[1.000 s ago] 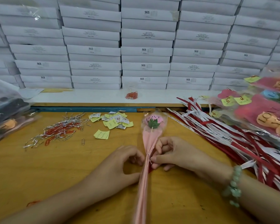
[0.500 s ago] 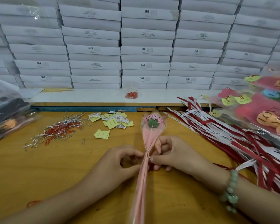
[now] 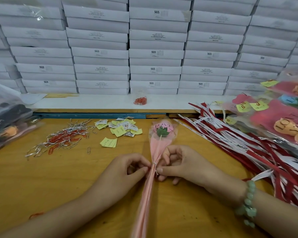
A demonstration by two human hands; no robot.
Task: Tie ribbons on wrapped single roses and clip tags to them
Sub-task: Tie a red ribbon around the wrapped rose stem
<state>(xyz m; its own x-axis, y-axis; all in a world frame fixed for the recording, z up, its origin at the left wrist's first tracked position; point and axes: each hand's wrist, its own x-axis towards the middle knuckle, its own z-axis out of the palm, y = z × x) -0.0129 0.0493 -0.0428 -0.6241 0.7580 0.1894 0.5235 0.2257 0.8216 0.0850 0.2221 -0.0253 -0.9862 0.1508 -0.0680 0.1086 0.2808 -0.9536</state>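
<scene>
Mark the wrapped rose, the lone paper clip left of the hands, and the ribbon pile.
wrapped rose point(image 3: 159, 147), head view, pink wrap below the bloom.
paper clip point(image 3: 88, 150), head view, middle of its loop.
ribbon pile point(image 3: 239, 145), head view, strips mid-pile.

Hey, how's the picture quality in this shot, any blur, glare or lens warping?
Head view: wide-angle warping bows the stacked white boxes; the wrapped rose is fairly sharp at its head but smears into blur toward the bottom edge; sheen streaks the clear bags on the right; the left hand and right hand look sharp under soft, even light.
</scene>
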